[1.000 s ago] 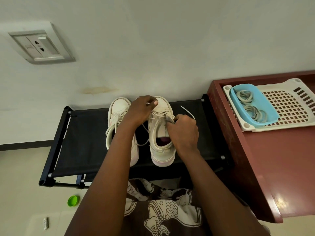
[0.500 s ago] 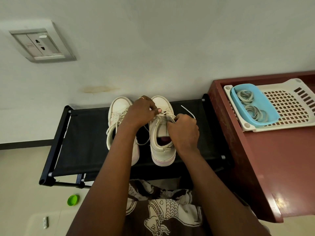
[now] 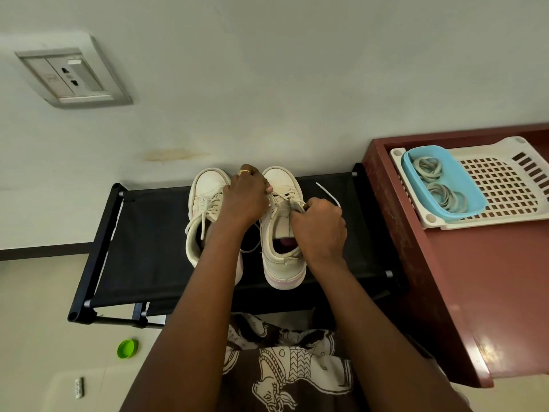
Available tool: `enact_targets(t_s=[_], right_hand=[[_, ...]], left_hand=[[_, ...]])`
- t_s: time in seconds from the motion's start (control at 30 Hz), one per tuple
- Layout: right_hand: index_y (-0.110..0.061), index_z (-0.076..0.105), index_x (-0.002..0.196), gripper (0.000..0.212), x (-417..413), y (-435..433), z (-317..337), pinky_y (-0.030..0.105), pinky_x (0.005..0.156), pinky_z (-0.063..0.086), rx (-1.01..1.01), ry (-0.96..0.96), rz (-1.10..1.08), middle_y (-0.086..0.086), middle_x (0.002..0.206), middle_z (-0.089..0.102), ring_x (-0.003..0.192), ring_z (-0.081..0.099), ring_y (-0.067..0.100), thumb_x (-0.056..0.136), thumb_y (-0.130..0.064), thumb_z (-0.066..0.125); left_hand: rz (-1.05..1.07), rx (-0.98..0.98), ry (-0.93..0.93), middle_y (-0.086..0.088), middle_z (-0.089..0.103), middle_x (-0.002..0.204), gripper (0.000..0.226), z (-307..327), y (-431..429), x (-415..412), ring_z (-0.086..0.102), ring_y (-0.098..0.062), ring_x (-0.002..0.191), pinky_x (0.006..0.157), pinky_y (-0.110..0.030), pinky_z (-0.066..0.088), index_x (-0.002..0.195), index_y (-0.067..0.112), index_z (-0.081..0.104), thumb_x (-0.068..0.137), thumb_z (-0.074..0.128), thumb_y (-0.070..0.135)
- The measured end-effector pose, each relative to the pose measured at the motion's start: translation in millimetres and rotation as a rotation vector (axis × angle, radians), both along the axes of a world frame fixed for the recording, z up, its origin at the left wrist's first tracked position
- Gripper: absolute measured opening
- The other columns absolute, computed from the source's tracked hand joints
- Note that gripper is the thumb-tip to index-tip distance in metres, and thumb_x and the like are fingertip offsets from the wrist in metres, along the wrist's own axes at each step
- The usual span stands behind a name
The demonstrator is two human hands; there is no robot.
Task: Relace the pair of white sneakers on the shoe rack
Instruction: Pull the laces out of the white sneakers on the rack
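Midway between rack (image 3: 142,248) edges, left hand (image 3: 245,196), right hand (image 3: 319,226) pinching sneaker laces (image 3: 283,198)

2 white sneakers (image 3: 282,233) side by side on black shoe rack (image 3: 142,239), toes toward wall

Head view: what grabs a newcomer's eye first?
The left hand and right hand pinch the lace of the right sneaker, dead centre on a black rack, with the left sneaker beside it. At right, a blue tub of pale loops sits in a white basket on a red table.
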State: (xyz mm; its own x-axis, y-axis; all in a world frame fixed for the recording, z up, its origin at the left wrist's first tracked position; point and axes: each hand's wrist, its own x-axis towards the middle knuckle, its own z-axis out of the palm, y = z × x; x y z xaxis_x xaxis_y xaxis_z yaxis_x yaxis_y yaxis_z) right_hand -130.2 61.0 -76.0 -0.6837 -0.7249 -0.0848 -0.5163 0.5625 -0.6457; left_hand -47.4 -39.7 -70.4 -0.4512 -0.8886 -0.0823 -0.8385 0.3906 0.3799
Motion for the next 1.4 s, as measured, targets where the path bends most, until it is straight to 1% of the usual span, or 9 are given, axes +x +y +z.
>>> enact_targets(t_s=[0.23,0.43,0.6,0.7,0.8,0.97,1.13,1.27,1.4], right_hand=[[-0.006,0.066,0.095,0.029,1.6,-1.6,-2.1,0.038,0.074,0.054,-0.026,-0.008,-0.016,0.009,0.091,0.065,0.084,0.063,0.028,0.088,-0.032,0.057],[-0.005,0.066,0.094,0.026,1.6,-2.5,-2.3,0.042,0.075,0.055,-0.015,-0.006,-0.016,0.009,0.090,0.064,0.083,0.063,0.027,0.087,-0.029,0.057],[-0.005,0.066,0.098,0.028,0.9,-2.4,-2.7,0.040,0.075,0.054,-0.018,-0.011,-0.010,0.009,0.092,0.065,0.085,0.063,0.027,0.088,-0.030,0.057],[-0.006,0.066,0.098,0.027,1.3,-3.0,-3.4,0.039,0.074,0.055,-0.018,-0.010,-0.010,0.009,0.092,0.065,0.084,0.064,0.026,0.088,-0.030,0.057],[-0.006,0.066,0.098,0.028,1.5,-3.2,-3.9,0.038,0.073,0.056,-0.019,-0.006,-0.012,0.009,0.093,0.065,0.085,0.064,0.026,0.088,-0.031,0.058],[-0.007,0.066,0.097,0.027,1.6,-3.1,-3.3,0.039,0.073,0.055,-0.019,-0.011,-0.018,0.008,0.091,0.065,0.084,0.064,0.026,0.087,-0.031,0.058],[-0.008,0.065,0.092,0.024,1.6,-3.9,-4.1,0.038,0.069,0.054,-0.006,-0.009,-0.025,0.006,0.087,0.063,0.079,0.063,0.024,0.087,-0.031,0.059],[-0.009,0.065,0.089,0.022,3.5,-4.7,-5.0,0.040,0.069,0.056,-0.017,0.001,-0.032,0.006,0.084,0.064,0.076,0.064,0.023,0.086,-0.030,0.060],[-0.008,0.065,0.090,0.023,3.6,-5.3,-5.8,0.041,0.067,0.057,-0.018,0.007,-0.030,0.006,0.084,0.064,0.074,0.063,0.022,0.086,-0.031,0.060]], left_hand=[[0.279,0.103,0.210,-0.021,0.039,0.129,0.026,-2.2,-10.7,8.6,0.048,-0.038,0.113,0.099,-0.046,0.038,0.113,-0.003,0.054,0.092,0.039,0.002],[0.027,0.041,0.178,-0.005,0.058,0.123,0.027,4.9,-10.8,8.5,0.051,-0.027,0.115,0.097,-0.042,0.038,0.116,0.018,0.063,0.097,0.044,0.015],[-0.039,0.056,0.179,0.014,0.063,0.081,0.020,12.6,-3.8,9.1,0.053,-0.016,0.105,0.091,-0.037,0.026,0.102,0.031,0.070,0.094,0.052,0.035],[-0.049,0.046,0.129,0.012,0.068,0.099,0.015,11.5,-3.9,8.0,0.053,-0.011,0.106,0.084,-0.037,0.021,0.097,0.036,0.071,0.086,0.063,0.040],[-0.059,0.027,0.034,0.008,0.067,0.100,0.012,8.8,-5.4,6.8,0.049,-0.012,0.110,0.082,-0.037,0.021,0.095,0.037,0.071,0.085,0.064,0.035],[0.032,-0.022,0.039,0.010,0.062,0.099,0.016,8.0,-5.7,5.7,0.035,-0.014,0.121,0.100,-0.048,0.017,0.092,0.031,0.069,0.090,0.057,0.020],[0.268,-0.020,0.162,0.000,0.057,0.115,0.026,10.1,-8.1,8.7,0.044,-0.022,0.116,0.099,-0.046,0.023,0.102,0.020,0.062,0.090,0.042,0.006],[0.497,-0.067,0.282,-0.001,0.059,0.111,0.029,10.5,-12.3,14.8,0.051,-0.022,0.107,0.100,-0.045,0.024,0.098,0.019,0.062,0.086,0.041,0.004],[0.315,-0.072,0.250,0.005,0.056,0.125,0.038,10.4,-11.2,17.8,0.046,-0.020,0.120,0.106,-0.046,0.019,0.111,0.027,0.063,0.084,0.047,0.006]])
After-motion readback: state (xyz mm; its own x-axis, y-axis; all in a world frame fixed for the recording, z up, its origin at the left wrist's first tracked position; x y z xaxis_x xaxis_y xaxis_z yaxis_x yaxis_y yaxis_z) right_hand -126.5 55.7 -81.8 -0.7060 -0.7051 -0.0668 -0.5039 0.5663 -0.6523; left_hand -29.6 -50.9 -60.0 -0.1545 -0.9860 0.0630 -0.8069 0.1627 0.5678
